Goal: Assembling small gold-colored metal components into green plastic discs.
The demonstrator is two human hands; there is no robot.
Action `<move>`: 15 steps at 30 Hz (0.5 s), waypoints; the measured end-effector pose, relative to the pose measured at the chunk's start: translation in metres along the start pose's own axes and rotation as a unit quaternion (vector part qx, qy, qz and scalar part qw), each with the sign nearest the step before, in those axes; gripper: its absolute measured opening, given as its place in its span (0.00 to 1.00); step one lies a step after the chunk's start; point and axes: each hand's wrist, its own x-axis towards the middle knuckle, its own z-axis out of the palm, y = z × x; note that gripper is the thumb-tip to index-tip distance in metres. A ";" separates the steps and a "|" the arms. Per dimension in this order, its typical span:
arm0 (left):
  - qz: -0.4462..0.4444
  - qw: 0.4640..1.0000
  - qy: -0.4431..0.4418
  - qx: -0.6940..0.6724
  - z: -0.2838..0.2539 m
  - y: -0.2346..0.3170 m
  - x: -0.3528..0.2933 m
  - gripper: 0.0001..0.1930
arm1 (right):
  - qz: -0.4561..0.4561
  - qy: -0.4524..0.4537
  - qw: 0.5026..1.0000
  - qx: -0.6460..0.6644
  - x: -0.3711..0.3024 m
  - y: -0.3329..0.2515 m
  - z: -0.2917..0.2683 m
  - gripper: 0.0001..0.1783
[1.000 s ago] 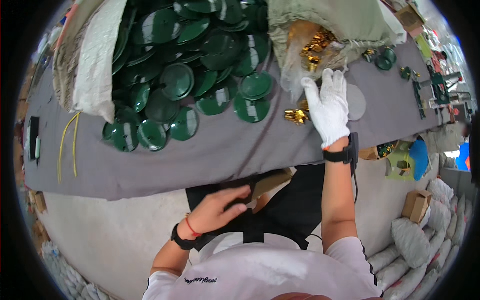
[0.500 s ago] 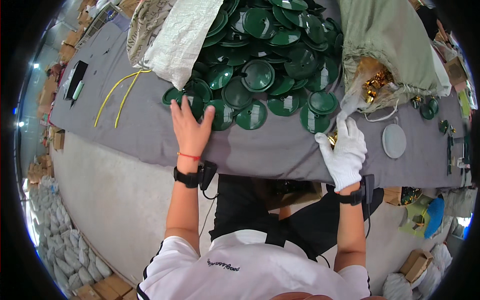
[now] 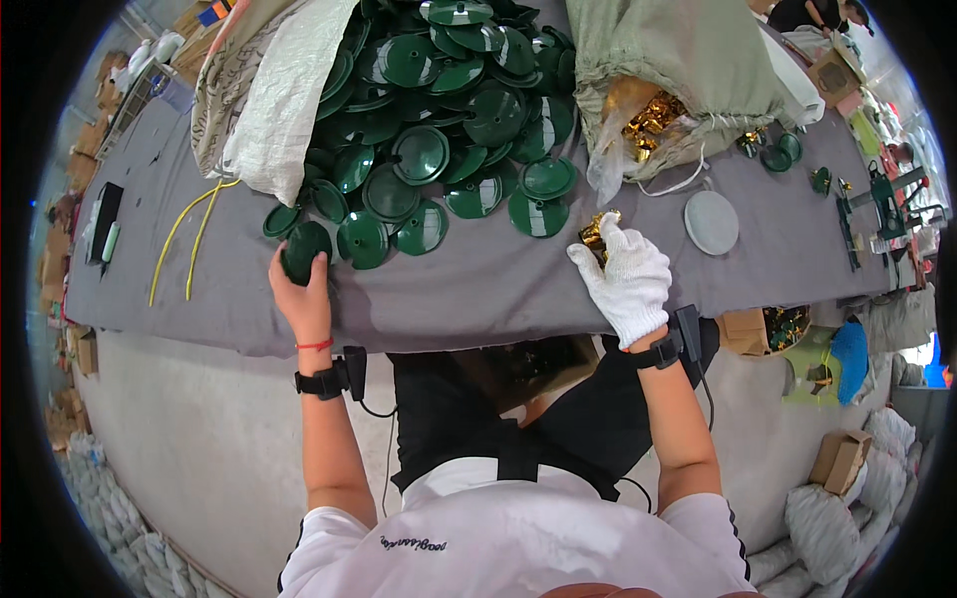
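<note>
One bare left hand (image 3: 302, 297) clasps a green disc (image 3: 306, 249) by its edges; the gloved right hand (image 3: 630, 281) pinches a gold piece (image 3: 594, 237), both over gray cloth (image 3: 459, 299). Beyond, heaped discs (image 3: 420, 154) lie beside an olive sack (image 3: 678, 50), its mouth facing the hands, probably for easy reach.

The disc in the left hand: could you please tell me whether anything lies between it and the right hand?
Yes: loose discs lie on the table between the disc in the left hand and the right hand. Nearer the person, nothing visible stands between.
</note>
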 end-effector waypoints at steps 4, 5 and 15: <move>-0.041 0.996 0.035 -0.076 -0.013 0.031 -0.024 0.17 | -0.035 0.055 0.998 0.022 -0.011 0.003 -0.008 0.39; -0.042 0.996 0.034 -0.075 -0.013 0.042 -0.032 0.17 | -0.034 0.054 0.998 0.022 -0.012 0.003 -0.012 0.39; -0.292 0.815 -0.275 -0.419 0.014 0.124 -0.122 0.18 | -0.008 0.062 0.995 0.077 -0.026 0.018 -0.005 0.25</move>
